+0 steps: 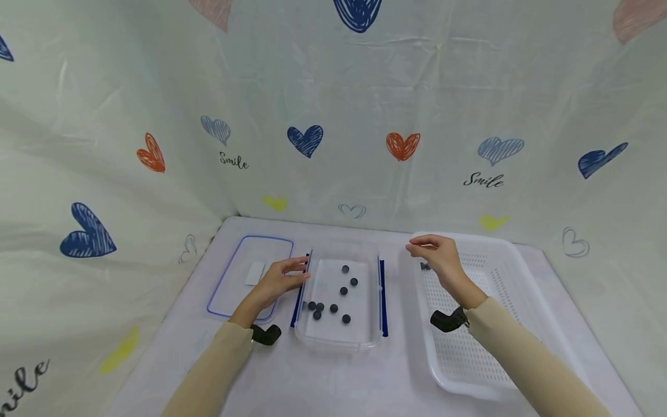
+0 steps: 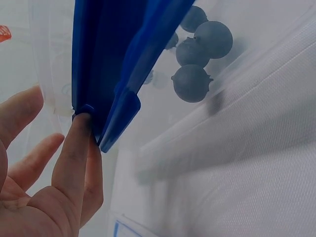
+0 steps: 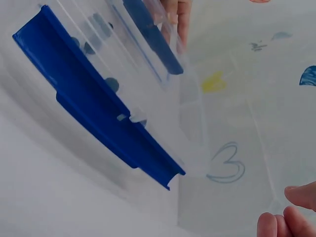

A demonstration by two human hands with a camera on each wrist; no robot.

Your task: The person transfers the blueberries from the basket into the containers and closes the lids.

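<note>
A clear plastic box stands uncovered on the table, its blue side latches hanging down. Several blueberries lie loose on its floor, some of them clustered toward the near left. At the box's left wall is my left hand, fairly straight fingers touching the blue latch and rim. My right hand hovers over the left edge of a white slotted basket. Its thumb and fingertips are slightly apart, with nothing visible between them. Something small and dark shows in the basket, just below that hand.
To the left of the box lies a clear lid with a blue seal and a white label. A pale cloth covers the table. Behind it hangs a curtain printed with hearts.
</note>
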